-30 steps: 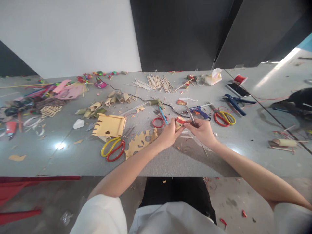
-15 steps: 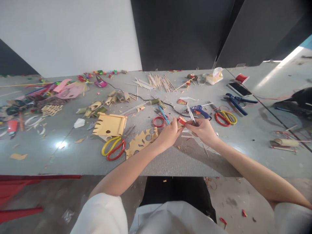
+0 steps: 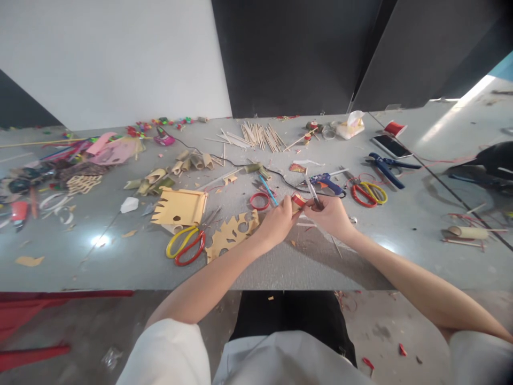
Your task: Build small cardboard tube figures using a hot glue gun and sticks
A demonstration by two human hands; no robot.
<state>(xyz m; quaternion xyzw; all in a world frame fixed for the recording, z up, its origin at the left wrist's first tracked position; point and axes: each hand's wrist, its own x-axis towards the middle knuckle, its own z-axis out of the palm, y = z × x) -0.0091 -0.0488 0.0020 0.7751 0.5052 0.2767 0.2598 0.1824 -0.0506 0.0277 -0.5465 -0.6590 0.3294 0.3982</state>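
Observation:
My left hand (image 3: 280, 215) is closed around a small bamboo piece wrapped in red (image 3: 297, 201), gripped between thumb and fingers. My right hand (image 3: 331, 214) meets it from the other side, its fingers pinched on a slim silver pointed tool (image 3: 312, 188); whether this is a knife or tweezers I cannot make out. The tool's point is up and away from me, and its lower end is hidden in the fingers. Just beyond the hands lies a blue hot glue gun (image 3: 331, 183). A red ring (image 3: 259, 201) and a blue stick (image 3: 268, 190) lie left of the bamboo piece.
Scissors with yellow and red handles (image 3: 186, 245) lie at left, near a yellow notched panel (image 3: 179, 206) and a cut-out sheet (image 3: 230, 235). At right are more scissors (image 3: 367, 193), blue pliers (image 3: 388, 170), a phone (image 3: 391, 145) and a red thread spool (image 3: 395, 128). Thin sticks (image 3: 262, 136) lie behind.
The silver tool in my right hand has tilted and shifted slightly left, and the right fingers have turned a little. My left hand still holds the bamboo piece in nearly the same place.

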